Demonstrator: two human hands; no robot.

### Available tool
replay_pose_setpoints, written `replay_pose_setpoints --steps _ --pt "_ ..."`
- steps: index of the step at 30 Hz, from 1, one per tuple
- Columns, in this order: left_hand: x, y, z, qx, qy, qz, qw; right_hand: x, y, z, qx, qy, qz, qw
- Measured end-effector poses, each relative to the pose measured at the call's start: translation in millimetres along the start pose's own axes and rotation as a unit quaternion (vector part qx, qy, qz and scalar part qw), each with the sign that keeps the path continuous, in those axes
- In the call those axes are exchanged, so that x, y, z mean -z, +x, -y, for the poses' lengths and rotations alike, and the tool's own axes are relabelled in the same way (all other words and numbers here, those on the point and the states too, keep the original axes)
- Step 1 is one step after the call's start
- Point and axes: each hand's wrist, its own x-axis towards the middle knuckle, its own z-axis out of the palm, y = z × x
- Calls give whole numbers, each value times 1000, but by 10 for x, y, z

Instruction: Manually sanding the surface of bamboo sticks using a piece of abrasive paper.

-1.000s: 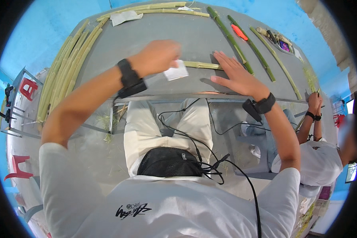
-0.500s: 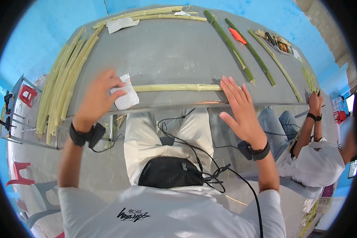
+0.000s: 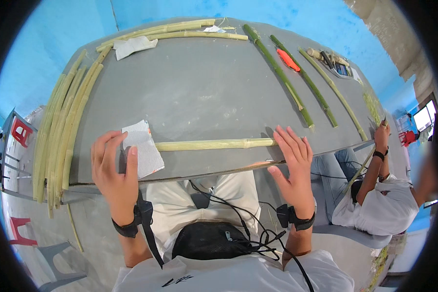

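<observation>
A pale peeled bamboo stick [image 3: 214,144] lies along the near edge of the grey table. Over its left end lies a creased white sheet [image 3: 144,152] with a coloured underside showing at the corners. My left hand [image 3: 113,168] is at the sheet's left side, fingers curved and apart, the thumb over the sheet. My right hand [image 3: 295,168] lies with outstretched fingers across the stick's right end, which it hides. Both wrists wear black straps.
Several peeled bamboo sticks [image 3: 73,126] lie at the left, more along the back beside another white sheet [image 3: 134,46]. At the right are green bamboo sticks [image 3: 282,75], an orange object [image 3: 288,60] and a tray of tools [image 3: 343,69]. A co-worker [image 3: 382,194] sits at the right.
The head view has shifted, so the table appears lower. My left hand has drawn back toward the sheet's left edge and its fingers have spread. The right hand stays at the stick's right end.
</observation>
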Motion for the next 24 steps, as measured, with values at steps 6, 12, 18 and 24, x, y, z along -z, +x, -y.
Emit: replay_pose_setpoints --steps 6,12,18,24 --pt "19 -9 12 -4 -4 60 998 17 20 22 -19 29 4 999" --pt "-3 15 -17 -7 -19 46 999 21 50 22 -35 18 24 999" --pt "-22 4 -8 -24 -19 36 999 8 29 -1 -42 14 27 999" --pt "4 -14 1 -26 -14 43 999 -9 23 -24 -37 13 19 999"
